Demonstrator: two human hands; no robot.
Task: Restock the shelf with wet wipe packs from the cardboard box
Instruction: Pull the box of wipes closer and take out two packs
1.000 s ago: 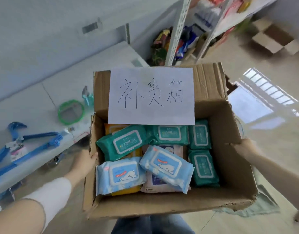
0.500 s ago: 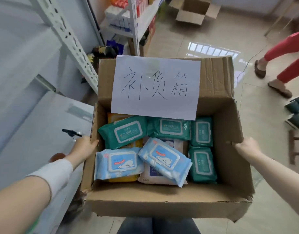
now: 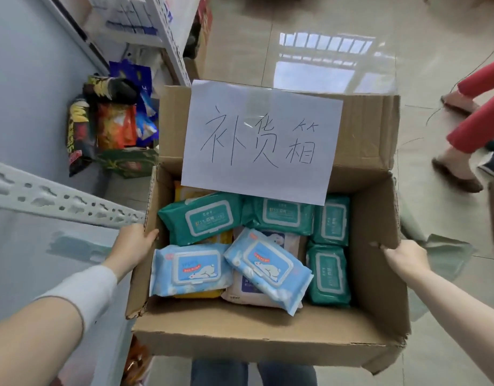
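The cardboard box (image 3: 268, 334) of wet wipe packs (image 3: 204, 218) is gripped by left hand (image 3: 130, 246) and right hand (image 3: 406, 259), fingers (image 3: 150, 234) curled round its walls; shelving is judged unstarted.

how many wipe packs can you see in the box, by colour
green packs: 4
light blue packs: 2
white pack: 1
yellow pack: at least 1, mostly covered
total: at least 8 showing
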